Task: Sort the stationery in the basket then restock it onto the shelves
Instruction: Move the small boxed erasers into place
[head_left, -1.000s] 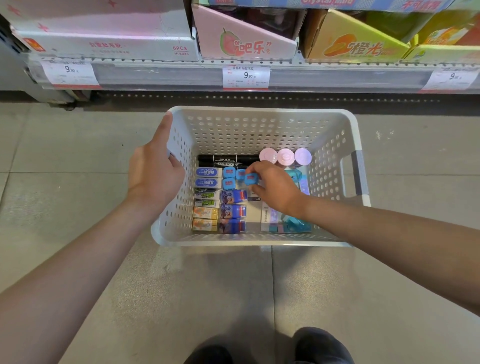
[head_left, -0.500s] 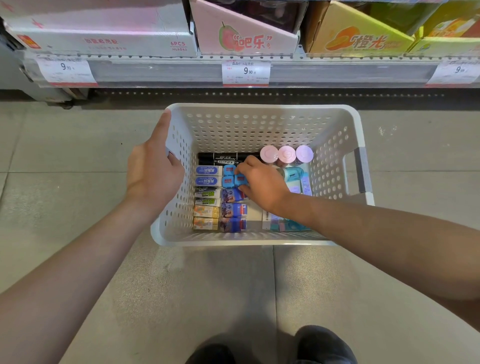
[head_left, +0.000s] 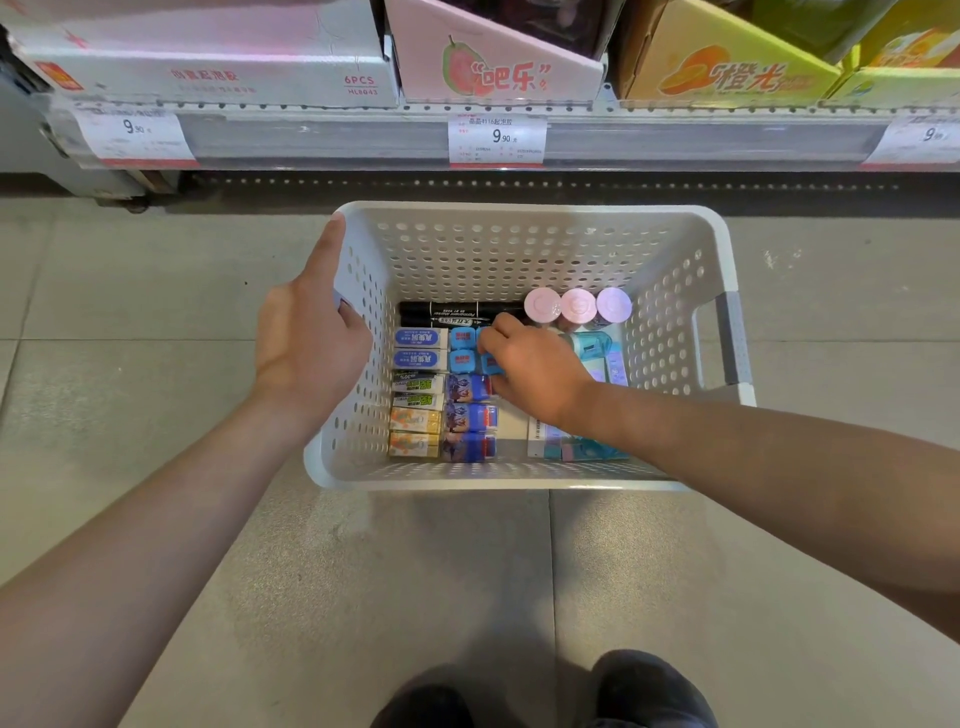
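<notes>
A white perforated basket (head_left: 519, 249) stands on the floor below the shelf. Inside lie black markers (head_left: 447, 312), rows of boxed erasers (head_left: 418, 395), small blue blocks (head_left: 462, 351), three round pastel caps (head_left: 576, 306) and teal items (head_left: 592, 345) on the right. My left hand (head_left: 306, 343) grips the basket's left rim. Down inside the basket, my right hand (head_left: 535, 369) has its fingers closed on a small blue block (head_left: 488, 364) beside the other blue blocks.
A shelf edge (head_left: 363, 137) with price tags (head_left: 497, 137) runs across the top, holding white, pink and yellow product boxes. Grey tiled floor surrounds the basket. My dark shoes (head_left: 644, 691) show at the bottom edge.
My right hand has carried the small blue block down and to the left, setting it next to the other blue blocks. The left hand has stayed on the rim.
</notes>
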